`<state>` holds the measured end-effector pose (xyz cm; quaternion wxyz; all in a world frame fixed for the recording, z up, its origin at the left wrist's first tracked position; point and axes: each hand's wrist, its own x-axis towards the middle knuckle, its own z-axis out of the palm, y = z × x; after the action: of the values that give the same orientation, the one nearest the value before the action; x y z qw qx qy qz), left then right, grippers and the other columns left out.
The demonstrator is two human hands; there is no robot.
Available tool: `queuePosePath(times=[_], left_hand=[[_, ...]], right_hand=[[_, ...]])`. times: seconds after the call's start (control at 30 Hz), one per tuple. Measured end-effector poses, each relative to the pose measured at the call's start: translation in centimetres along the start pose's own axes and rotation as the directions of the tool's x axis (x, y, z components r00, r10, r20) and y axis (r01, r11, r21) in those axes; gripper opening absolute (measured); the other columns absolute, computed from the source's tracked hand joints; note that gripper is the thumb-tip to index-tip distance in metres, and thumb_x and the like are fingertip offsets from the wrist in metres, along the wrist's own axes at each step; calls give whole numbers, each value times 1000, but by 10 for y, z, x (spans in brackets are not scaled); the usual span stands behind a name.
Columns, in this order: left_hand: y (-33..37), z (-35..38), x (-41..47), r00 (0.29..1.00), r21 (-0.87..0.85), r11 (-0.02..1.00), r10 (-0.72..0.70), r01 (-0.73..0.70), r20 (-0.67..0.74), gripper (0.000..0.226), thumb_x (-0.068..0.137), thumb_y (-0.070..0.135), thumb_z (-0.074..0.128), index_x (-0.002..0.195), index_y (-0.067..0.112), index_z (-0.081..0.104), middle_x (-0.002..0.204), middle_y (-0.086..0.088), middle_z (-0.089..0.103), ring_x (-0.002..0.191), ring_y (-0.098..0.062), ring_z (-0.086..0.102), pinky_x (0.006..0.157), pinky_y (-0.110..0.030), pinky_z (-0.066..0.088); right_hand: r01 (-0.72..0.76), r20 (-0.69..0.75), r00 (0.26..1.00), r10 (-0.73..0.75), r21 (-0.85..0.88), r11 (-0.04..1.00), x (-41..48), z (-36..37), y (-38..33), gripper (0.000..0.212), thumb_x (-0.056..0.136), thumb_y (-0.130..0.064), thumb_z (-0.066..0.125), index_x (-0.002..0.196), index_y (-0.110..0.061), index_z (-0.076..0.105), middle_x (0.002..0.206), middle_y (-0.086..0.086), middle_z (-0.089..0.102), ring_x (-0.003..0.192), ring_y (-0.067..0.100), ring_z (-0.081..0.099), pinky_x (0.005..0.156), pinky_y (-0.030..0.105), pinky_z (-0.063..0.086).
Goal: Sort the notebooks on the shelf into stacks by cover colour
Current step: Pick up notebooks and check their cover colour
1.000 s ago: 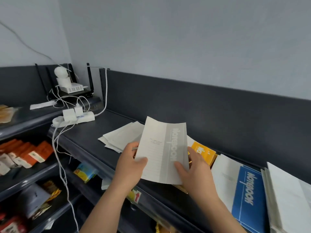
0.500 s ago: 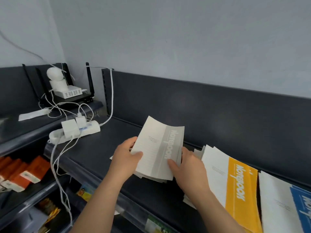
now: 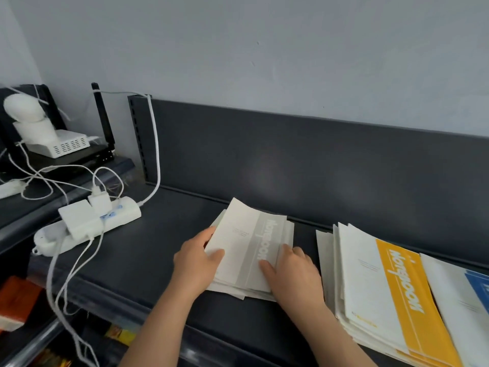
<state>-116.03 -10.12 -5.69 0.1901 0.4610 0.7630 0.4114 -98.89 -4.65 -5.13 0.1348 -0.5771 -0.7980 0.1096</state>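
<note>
Notebook placement is the step in hand. The grey notebook (image 3: 248,250) lies on top of the grey stack (image 3: 232,288), left of centre on the shelf (image 3: 148,260), with its far corner apparently a little raised.

Your left hand (image 3: 195,266) grips the notebook's left edge, thumb on the cover and fingers wrapped behind. Your right hand (image 3: 291,268) rests on the right side, thumb flat on the grey band. Whether its fingers hook under the edge cannot be told.

Next move, as judged: press the cover flat, square it against the pile beneath, whose edges sit fanned and uneven, then let go with both hands.

The shelf carries further piles to your right:
- The yellow stack (image 3: 397,295) sits just beside the grey one, with a strip of bare shelf between them.
- A blue notebook (image 3: 476,290) lies at the frame edge, overlapping the yellow stack's right side.

A power strip (image 3: 87,223) with plugged cables occupies the shelf's left end, well apart. The lower shelf (image 3: 39,337) holds orange packs (image 3: 16,300).
</note>
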Motion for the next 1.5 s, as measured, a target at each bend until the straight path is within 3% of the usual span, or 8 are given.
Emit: queuePosePath(times=[0.17,0.37,0.53,0.67,0.8,1.17,1.3,1.5], left_hand=[[-7,1,-2,998,59,997,57,-54,-39,45,84,25,62,127,35,54,119,14,61,113,-20,53,95,-43,47],[11,-4,-11,973,309,936,210,-172,-95,40,90,26,59,129,17,56,131,2,55,116,-23,48,95,-36,44],[48,5,-26,941,265,926,312,-270,-134,38,90,25,60,126,12,60,126,-2,61,116,-24,54,96,-34,41],[78,29,-42,922,185,917,376,-354,-96,37,91,27,58,127,18,59,126,4,60,117,-18,52,95,-25,36],[115,64,-65,890,145,885,453,-443,-44,38,92,31,54,128,22,57,128,8,58,119,-13,51,96,-22,36],[223,205,-163,827,61,826,554,-561,95,37,92,34,54,128,24,57,125,9,59,113,-10,53,93,-23,40],[264,259,-203,799,28,805,585,-593,138,40,93,35,53,132,25,53,131,9,56,118,-9,51,96,-22,40],[317,334,-255,768,-38,788,608,-614,202,41,94,37,51,134,27,51,134,10,53,120,-9,50,98,-28,46]], right_hand=[[3,-23,1000,-5,-66,998,-2,6,-2,50,92,-54,38,119,-13,48,113,4,52,103,23,50,90,34,43],[45,-95,994,-44,11,999,-9,-7,-4,52,94,-51,37,130,-14,43,127,4,46,114,21,45,97,28,40],[159,-270,953,-135,70,985,-30,-43,2,52,95,-48,38,138,-19,38,139,-6,43,125,13,42,103,23,34],[126,-348,933,-97,63,990,-53,-69,32,55,95,-49,39,142,-21,35,143,-8,42,130,11,40,106,21,31],[38,-364,931,-13,61,997,-75,-89,83,57,95,-53,33,143,-24,32,148,-10,36,133,10,36,108,23,30],[-200,-379,906,190,13,980,-157,-158,272,35,95,-44,41,122,-23,49,125,-8,54,114,18,51,90,24,39],[-263,-393,888,240,-7,965,-191,-182,345,50,96,-46,39,139,-20,40,142,-7,45,128,15,42,106,25,31],[-380,-393,851,348,-2,925,-235,-206,438,50,96,-43,42,139,-18,42,143,-5,44,131,16,40,109,28,27]])
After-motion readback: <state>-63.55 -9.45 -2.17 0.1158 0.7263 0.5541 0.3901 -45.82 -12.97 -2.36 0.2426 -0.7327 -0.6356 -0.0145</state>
